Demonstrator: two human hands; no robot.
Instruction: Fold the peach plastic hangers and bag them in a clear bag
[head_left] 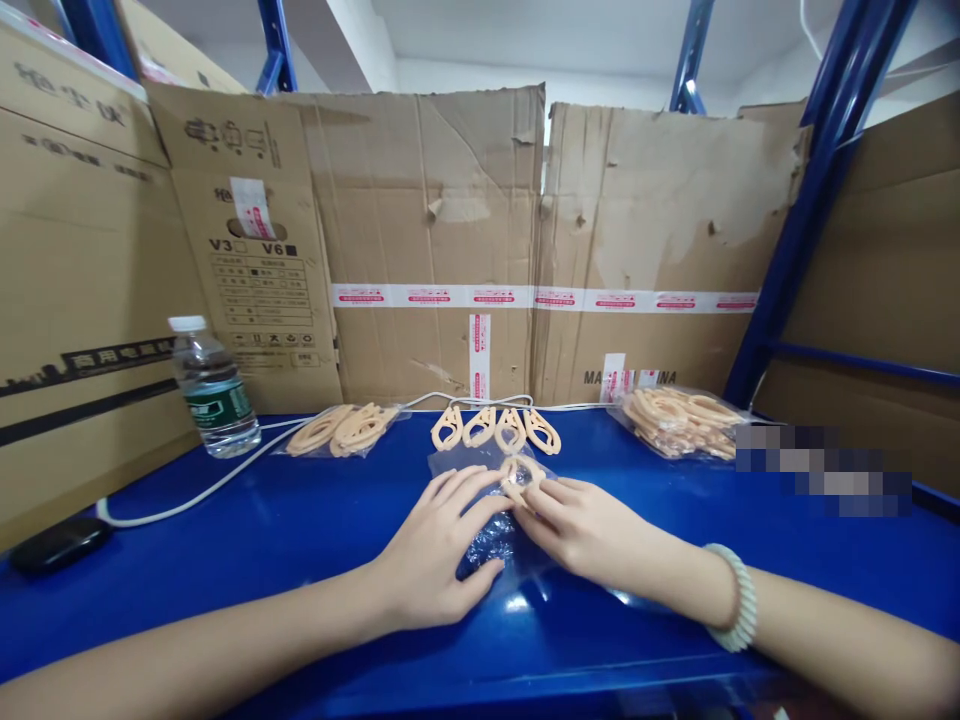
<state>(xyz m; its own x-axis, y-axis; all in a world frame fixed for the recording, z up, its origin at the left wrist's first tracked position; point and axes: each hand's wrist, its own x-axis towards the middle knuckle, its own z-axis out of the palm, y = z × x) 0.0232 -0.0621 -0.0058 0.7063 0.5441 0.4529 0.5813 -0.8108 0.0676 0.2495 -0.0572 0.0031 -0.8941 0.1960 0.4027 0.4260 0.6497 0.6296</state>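
My left hand [439, 545] lies flat with fingers spread on a clear plastic bag [487, 535] in the middle of the blue table [300, 520]. My right hand [577, 520] pinches a beige plastic loop-shaped part [521, 475] at the bag's mouth. Just behind, several more beige parts [495, 428] lie side by side in a row.
A filled bag of parts [341, 430] lies at the back left, another filled bag [679, 420] at the back right. A water bottle [214, 385], a white cable [195, 490] and a black device [56, 545] sit at the left. Cardboard boxes [450, 240] wall the back and sides.
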